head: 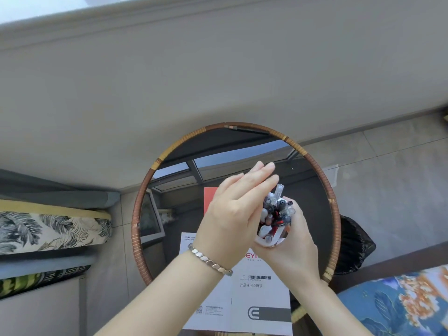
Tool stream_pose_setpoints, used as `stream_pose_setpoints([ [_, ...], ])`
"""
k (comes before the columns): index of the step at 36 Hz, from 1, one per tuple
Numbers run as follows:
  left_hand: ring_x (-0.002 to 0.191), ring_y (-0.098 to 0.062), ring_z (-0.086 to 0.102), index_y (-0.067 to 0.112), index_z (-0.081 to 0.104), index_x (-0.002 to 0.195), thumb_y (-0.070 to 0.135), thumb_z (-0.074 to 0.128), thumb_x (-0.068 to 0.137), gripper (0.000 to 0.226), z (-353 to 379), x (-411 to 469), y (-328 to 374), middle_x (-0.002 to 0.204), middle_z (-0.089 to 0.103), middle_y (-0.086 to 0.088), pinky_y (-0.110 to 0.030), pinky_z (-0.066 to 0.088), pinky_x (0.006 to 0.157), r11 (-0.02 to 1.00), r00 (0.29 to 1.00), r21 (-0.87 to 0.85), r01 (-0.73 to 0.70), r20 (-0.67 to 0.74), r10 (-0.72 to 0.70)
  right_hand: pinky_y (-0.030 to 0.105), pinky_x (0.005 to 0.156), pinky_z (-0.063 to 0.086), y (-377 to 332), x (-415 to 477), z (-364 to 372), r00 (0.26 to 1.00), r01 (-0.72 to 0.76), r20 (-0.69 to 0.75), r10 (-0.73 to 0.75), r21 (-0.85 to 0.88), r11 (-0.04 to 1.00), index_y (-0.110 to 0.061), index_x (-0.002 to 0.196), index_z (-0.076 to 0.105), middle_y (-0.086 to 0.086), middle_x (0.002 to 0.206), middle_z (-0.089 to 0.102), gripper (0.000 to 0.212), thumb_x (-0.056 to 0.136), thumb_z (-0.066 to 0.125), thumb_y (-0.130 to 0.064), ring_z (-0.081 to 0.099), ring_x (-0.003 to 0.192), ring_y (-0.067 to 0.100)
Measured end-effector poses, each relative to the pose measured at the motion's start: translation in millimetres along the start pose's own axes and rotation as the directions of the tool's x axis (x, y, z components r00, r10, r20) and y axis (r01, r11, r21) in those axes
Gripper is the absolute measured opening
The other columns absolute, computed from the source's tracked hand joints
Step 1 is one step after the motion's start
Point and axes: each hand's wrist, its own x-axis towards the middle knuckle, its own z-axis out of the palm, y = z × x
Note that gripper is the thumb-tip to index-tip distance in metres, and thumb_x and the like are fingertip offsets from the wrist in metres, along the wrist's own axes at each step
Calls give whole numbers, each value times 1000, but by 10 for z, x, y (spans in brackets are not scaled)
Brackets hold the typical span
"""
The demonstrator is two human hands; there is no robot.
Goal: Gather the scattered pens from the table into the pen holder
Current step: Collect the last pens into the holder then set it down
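Head view: right hand (289,248) grips pen holder (269,241) — left hand (238,209) flat against pens (276,212).

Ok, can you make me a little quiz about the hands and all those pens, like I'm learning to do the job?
1. True or false: the pen holder is standing on the round table by itself.
2. Which hand wears the metal bracelet? A) left hand B) right hand C) neither
3. Fill in: one dark pencil lies at the far ____ of the table, not yet gathered.

Key:
1. False. The right hand holds it up, full of pens.
2. A. The left hand is flat against the side of the pens, fingers straight.
3. Edge (rim).
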Motion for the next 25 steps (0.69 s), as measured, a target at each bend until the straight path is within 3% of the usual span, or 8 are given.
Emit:
stream_pose_setpoints([
  [5,124,-19,48,4,61,117,8,41,90,34,22,-27,-95,126,61,-10,-31,35,105,992,965,-37,-121,231,127,27,69,49,7,-14,-22,999,-21,-42,22,42,999,-48,104,42,-16,102,62,64,60,82,-23,61,92,3],
  [11,141,-14,16,5,44,131,27,21,98,46,-58,-102,-27,145,37,-8,-26,8,118,971,859,-145,-192,453,238,10,64,34,-74,-23,-40,999,-1,-51,3,32,1000,-58,105,35,-31,101,55,45,70,62,-49,56,89,-10],
  [14,140,-18,15,13,40,134,31,17,98,47,-13,-97,-50,146,37,-7,-33,7,118,940,845,23,-340,447,295,13,65,37,-137,-32,-31,1000,5,-17,-5,28,1000,-62,102,37,-35,99,55,41,74,61,-45,53,88,-20],
  [16,141,-17,11,21,32,137,40,11,97,49,0,-29,-129,149,28,-2,-39,6,116,951,906,167,-259,384,179,17,64,42,-186,-29,-22,1000,-16,2,16,84,996,-54,98,43,-23,99,63,43,69,72,-39,60,86,-10],
  [18,142,-8,-5,18,17,140,48,5,94,56,-14,46,-161,149,13,1,-35,1,116,987,949,128,-99,310,55,21,65,45,-256,-2,-17,1000,-24,-4,24,137,990,-52,90,44,-18,96,64,44,65,77,-38,61,84,-5],
  [20,142,-12,-6,8,13,140,50,6,93,63,21,59,-149,149,10,-2,-31,3,116,995,946,59,-87,318,64,23,66,46,-312,51,-13,999,-21,-22,24,163,986,-54,89,42,-18,96,63,41,66,74,-40,61,83,-3],
  [23,142,-20,10,5,24,140,49,3,94,66,22,123,-163,150,20,-7,-34,5,116,963,909,148,-225,389,153,25,62,42,-342,162,-14,999,-21,-46,29,173,985,-48,88,42,-17,94,62,30,70,67,-44,61,79,-3],
  [25,139,-19,25,7,41,134,45,3,95,65,-12,228,-199,146,38,-7,-36,6,114,957,929,191,-220,341,145,24,61,42,-385,236,-32,998,-27,-50,35,164,986,-49,87,43,-17,93,63,32,64,65,-50,61,80,-4],
])
